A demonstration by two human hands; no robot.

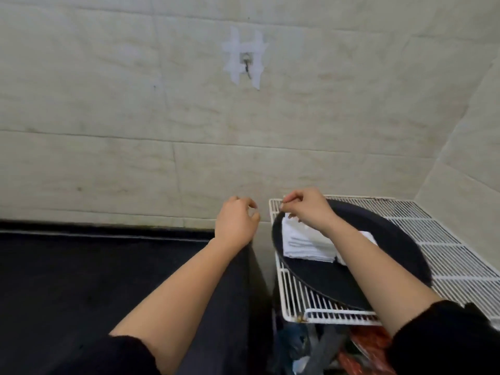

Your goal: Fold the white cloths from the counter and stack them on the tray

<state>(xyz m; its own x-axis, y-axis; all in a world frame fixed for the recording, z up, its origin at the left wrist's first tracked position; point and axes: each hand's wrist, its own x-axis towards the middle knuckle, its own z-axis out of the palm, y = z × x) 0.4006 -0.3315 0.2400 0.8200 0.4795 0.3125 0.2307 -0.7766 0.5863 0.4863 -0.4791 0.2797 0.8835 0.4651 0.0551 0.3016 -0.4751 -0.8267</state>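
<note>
Beige tiled wall (108, 104), black counter (81, 266) left, white wire rack (460, 255) right holding the round black tray (316, 280) with a stack of folded white cloths (305, 244) on it. Looks near done: no loose cloth shows on the visible counter. Left hand (236, 223) hovers loosely curled, holding nothing; right hand (308, 209) pinches above the stack, whether on cloth is unclear, and its forearm hides the stack's right side.

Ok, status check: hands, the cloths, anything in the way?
Left hand empty, fingers loosely curled. Right hand just above folded cloth stack on tray; cannot tell if it pinches the top cloth. Nothing blocking the tray.
</note>
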